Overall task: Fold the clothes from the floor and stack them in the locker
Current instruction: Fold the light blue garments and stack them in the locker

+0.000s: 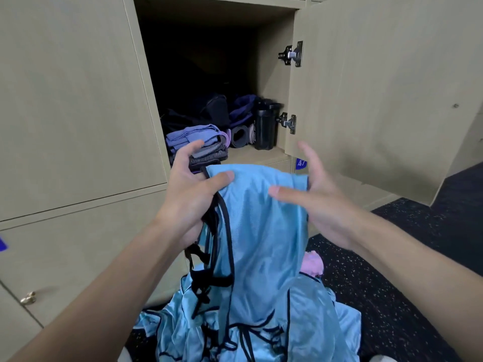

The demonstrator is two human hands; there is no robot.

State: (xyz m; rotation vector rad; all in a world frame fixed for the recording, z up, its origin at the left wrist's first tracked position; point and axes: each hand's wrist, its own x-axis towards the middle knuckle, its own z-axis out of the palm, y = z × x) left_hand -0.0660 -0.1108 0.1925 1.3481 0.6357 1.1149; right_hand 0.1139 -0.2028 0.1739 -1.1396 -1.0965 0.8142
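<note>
Beige locker fronts fill the view above a dark speckled floor (407,262). One locker (269,82) stands open with its door (379,87) swung to the right. Low inside it sit a folded stack of lilac and grey clothes (193,138), a rolled mat (239,137), a black shaker bottle (265,126) and dark bags further back.

Both hands hold up a light-blue satin garment (261,231) with black piping in front of the opening. Its lower part hangs down to a heap of the same blue cloth (308,325) on the floor, and something pink (312,265) lies beside the heap.

The left hand (193,189) grips the top corner on its side, with its thumb pressed on the cloth and the black straps bunched in its palm. The right hand (324,202) is spread, with its thumb laid flat across the front and its straight fingers behind the other corner. The hands are apart, at either end of the top edge.

This looks like the start of a fold, and much of the floor pile is still to do. Satin slips, so the right hand probably needs a firmer pinch on its corner. The straps would be better freed from the left palm and tucked inside. The top edge should be pulled taut and level, then the garment lifted clear of the heap before it is halved. Otherwise trailing cloth may drag other pieces up with it.
</note>
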